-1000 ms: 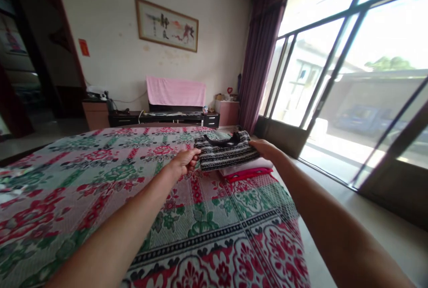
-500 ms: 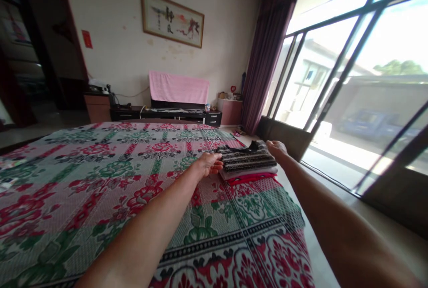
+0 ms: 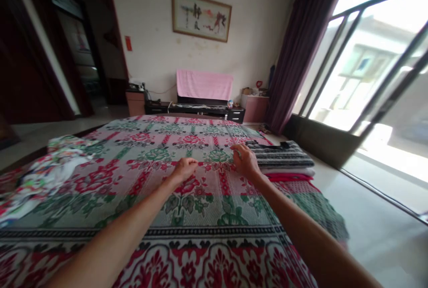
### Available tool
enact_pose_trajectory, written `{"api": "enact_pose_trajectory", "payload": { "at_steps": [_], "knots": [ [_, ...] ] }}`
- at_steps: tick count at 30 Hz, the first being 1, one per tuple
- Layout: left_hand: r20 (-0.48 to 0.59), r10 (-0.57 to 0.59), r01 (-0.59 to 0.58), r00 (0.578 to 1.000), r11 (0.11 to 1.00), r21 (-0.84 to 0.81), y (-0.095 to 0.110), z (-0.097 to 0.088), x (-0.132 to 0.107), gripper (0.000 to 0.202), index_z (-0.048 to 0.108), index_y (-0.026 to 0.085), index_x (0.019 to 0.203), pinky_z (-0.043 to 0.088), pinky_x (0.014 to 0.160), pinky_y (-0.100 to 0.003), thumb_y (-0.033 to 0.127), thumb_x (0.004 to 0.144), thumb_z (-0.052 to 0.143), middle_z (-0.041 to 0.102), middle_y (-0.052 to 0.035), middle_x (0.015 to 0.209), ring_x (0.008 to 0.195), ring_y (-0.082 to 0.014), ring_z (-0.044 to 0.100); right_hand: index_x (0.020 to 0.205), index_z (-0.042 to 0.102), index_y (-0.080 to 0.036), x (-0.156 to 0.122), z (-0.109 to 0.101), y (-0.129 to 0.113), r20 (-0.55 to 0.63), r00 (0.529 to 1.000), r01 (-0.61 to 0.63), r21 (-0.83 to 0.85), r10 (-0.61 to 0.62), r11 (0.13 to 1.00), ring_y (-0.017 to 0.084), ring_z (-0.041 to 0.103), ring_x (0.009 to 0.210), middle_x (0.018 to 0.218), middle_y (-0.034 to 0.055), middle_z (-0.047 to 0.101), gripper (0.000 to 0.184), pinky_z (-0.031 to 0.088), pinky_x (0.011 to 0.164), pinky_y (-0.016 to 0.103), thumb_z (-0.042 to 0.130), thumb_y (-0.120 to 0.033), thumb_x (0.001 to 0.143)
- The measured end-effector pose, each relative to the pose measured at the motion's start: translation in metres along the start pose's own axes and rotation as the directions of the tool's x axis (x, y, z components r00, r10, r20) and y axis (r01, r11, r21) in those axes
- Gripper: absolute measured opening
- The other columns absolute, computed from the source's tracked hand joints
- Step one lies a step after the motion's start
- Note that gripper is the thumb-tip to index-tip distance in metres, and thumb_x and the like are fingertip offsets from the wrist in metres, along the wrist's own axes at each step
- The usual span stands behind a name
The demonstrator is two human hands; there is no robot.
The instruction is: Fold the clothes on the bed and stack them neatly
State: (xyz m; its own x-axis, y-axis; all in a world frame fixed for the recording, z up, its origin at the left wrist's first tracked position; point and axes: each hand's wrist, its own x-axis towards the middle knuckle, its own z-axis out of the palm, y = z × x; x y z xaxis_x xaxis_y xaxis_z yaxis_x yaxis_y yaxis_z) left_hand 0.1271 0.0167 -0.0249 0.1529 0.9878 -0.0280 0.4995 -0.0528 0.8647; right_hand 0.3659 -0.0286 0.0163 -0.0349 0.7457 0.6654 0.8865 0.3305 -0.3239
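Observation:
A folded black-and-white striped garment (image 3: 284, 156) lies on top of a small stack of folded clothes (image 3: 290, 173) with a white and a red layer, at the bed's right edge. Both my hands hover over the floral bedspread (image 3: 157, 190), left of the stack and apart from it. My left hand (image 3: 184, 168) has its fingers curled in loosely with nothing in them. My right hand (image 3: 244, 161) is just left of the stack, its fingers bent and pressed together; I see nothing held in it.
A heap of crumpled colourful clothes (image 3: 43, 176) lies at the bed's left edge. Beyond the bed stand a low black cabinet with a pink cloth (image 3: 204, 85) over it and a doorway at the left. Large windows and a purple curtain (image 3: 301, 51) fill the right side.
Both hands have let go of the striped garment, which now rests on the stack. They moved left toward the middle of the bed. My view turned left, showing the clothes heap.

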Motion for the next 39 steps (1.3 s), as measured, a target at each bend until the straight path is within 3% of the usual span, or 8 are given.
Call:
{"api": "enact_pose_trajectory", "payload": {
  "at_steps": [7,13,22,24,27,30,35,39],
  "knots": [
    [-0.267,0.201,-0.012,0.943,0.819,0.573,-0.072,-0.104,-0.036,0.029,0.070,0.017,0.095,0.043,0.082,-0.030,0.018,0.081,0.044,0.070,-0.0106,0.096,0.093,-0.0222,0.062,0.084,0.068,-0.022,-0.003,0.104,-0.067,0.256,0.965,-0.004,0.258,-0.064,0.966,0.020,0.061,0.086,0.089,0.0058,0.069,0.024,0.043,0.083,0.028,0.046,-0.013,0.077],
    [-0.318,0.206,0.118,0.925,0.642,0.757,-0.108,-0.154,-0.071,0.032,0.068,0.018,0.097,0.044,0.078,-0.030,0.021,0.086,0.038,0.065,-0.0103,0.100,0.090,-0.0203,0.061,0.082,0.070,-0.021,0.005,0.148,-0.098,0.306,0.948,-0.146,0.181,0.086,0.973,0.020,0.063,0.083,0.089,0.0054,0.070,0.025,0.044,0.078,0.027,0.046,-0.016,0.076],
    [-0.446,0.251,0.140,0.859,0.723,0.676,-0.129,-0.178,-0.072,0.027,0.068,0.022,0.093,0.043,0.081,-0.026,0.022,0.086,0.042,0.065,-0.0045,0.093,0.088,-0.0162,0.059,0.086,0.070,-0.020,-0.003,0.152,-0.086,0.267,0.961,-0.111,0.155,0.066,0.982,0.018,0.064,0.086,0.093,0.0042,0.071,0.029,0.046,0.081,0.027,0.043,-0.021,0.075],
    [-0.539,0.271,0.201,0.797,0.723,0.661,-0.131,-0.194,-0.076,0.028,0.068,0.022,0.096,0.042,0.082,-0.029,0.023,0.086,0.042,0.065,-0.0059,0.097,0.090,-0.0177,0.059,0.084,0.070,-0.021,-0.004,0.151,-0.085,0.261,0.963,-0.105,0.160,0.061,0.981,0.018,0.064,0.087,0.092,0.0038,0.071,0.028,0.046,0.081,0.027,0.043,-0.021,0.075],
    [-0.703,0.304,0.361,0.643,0.689,0.628,-0.139,-0.226,-0.089,0.031,0.065,0.020,0.106,0.039,0.092,-0.036,0.022,0.081,0.048,0.062,-0.0092,0.112,0.104,-0.0238,0.054,0.084,0.070,-0.020,-0.004,0.151,-0.085,0.259,0.965,-0.093,0.160,0.049,0.983,0.019,0.064,0.086,0.092,0.0045,0.071,0.029,0.047,0.082,0.028,0.043,-0.021,0.074],
    [-0.823,0.197,0.546,0.533,0.662,0.512,-0.151,-0.249,-0.102,0.038,0.062,0.020,0.113,0.035,0.094,-0.046,0.023,0.076,0.052,0.059,-0.0114,0.121,0.113,-0.0307,0.048,0.084,0.070,-0.020,-0.004,0.151,-0.085,0.258,0.965,-0.082,0.163,0.038,0.983,0.019,0.065,0.085,0.092,0.0045,0.071,0.029,0.047,0.081,0.028,0.043,-0.021,0.074],
    [-0.856,-0.040,0.666,0.516,0.647,0.371,-0.162,-0.260,-0.107,0.033,0.067,0.019,0.104,0.038,0.086,-0.047,0.027,0.079,0.047,0.064,-0.0144,0.107,0.100,-0.0320,0.056,0.082,0.070,-0.021,-0.005,0.149,-0.086,0.249,0.967,-0.088,0.172,0.044,0.981,0.018,0.064,0.083,0.090,0.0035,0.071,0.028,0.047,0.079,0.027,0.043,-0.022,0.073],
    [-0.852,0.023,0.616,0.523,0.680,0.397,-0.157,-0.259,-0.102,0.032,0.071,0.020,0.093,0.038,0.083,-0.045,0.030,0.082,0.043,0.067,-0.0134,0.096,0.094,-0.0311,0.059,0.082,0.070,-0.020,-0.005,0.149,-0.088,0.252,0.967,-0.083,0.178,0.036,0.981,0.018,0.064,0.083,0.090,0.0046,0.071,0.028,0.047,0.080,0.028,0.042,-0.022,0.074]
  ]
}}
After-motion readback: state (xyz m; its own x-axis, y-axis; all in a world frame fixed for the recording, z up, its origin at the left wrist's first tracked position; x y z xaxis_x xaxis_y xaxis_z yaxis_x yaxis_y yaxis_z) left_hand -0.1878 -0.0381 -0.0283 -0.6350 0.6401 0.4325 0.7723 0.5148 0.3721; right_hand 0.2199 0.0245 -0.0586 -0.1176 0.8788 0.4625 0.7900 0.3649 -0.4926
